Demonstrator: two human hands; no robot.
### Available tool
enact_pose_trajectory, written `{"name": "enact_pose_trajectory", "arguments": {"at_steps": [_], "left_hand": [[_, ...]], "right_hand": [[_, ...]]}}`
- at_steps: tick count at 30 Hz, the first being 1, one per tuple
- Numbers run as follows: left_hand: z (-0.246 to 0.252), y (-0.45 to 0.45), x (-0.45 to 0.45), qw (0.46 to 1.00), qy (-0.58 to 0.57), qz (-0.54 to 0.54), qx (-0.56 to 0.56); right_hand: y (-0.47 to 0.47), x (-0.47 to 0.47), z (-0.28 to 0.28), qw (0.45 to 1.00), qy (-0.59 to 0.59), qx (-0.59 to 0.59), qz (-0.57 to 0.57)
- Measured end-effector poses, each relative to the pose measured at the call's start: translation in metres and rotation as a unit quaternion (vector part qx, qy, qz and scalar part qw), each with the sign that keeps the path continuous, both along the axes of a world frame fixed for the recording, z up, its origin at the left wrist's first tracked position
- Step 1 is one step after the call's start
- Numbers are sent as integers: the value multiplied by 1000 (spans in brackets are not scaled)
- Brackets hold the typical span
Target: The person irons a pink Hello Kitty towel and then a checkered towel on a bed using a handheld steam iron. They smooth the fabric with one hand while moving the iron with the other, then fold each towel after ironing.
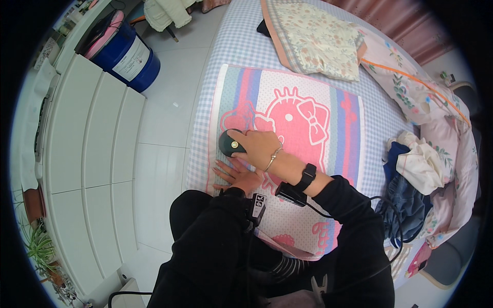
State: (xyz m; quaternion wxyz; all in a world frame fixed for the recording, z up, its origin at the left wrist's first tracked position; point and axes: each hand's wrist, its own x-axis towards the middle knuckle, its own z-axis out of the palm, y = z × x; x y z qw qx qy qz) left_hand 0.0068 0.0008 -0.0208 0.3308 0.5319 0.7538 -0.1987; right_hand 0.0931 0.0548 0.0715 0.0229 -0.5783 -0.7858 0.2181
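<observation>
My right hand (259,147) grips a round, dark green handheld device (230,143) with a gold-coloured button on top. The device rests on a pink and white towel blanket (296,146) with a large cartoon cat's head and striped borders. Just below it, near the blanket's left border, my left hand (240,178) lies flat with the fingers spread, holding nothing. Both wrists carry small black boxes on straps, and a cable runs from the right one. The device's underside is hidden against the cloth.
The blanket lies on a bed with a blue checked sheet (238,42). A floral pillow cover (319,42) sits at the far end. To the right are crumpled clothes (412,188) and a floral quilt (446,142). A white drawer cabinet (96,134) and a blue drum (129,57) stand left.
</observation>
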Motion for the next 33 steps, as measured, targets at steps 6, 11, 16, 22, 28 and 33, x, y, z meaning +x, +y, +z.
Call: {"name": "enact_pose_trajectory", "arguments": {"at_steps": [6, 11, 16, 22, 28, 33], "left_hand": [[11, -1, 0, 999, -29, 22, 21], [13, 2, 1, 998, -39, 47, 10], [11, 2, 2, 998, -33, 51, 8], [13, 1, 4, 998, -27, 53, 16], [10, 1, 3, 998, -25, 48, 20], [4, 0, 4, 998, -12, 48, 33]], "right_hand": [[11, 1, -6, 997, 28, 56, -49], [27, 31, -5, 987, 40, 75, -138], [41, 84, -5, 968, 3, 114, -223], [52, 134, -2, 944, -37, 83, -317], [41, 129, -4, 948, -16, 95, -303], [2, 97, -3, 971, 19, 80, -223]]}}
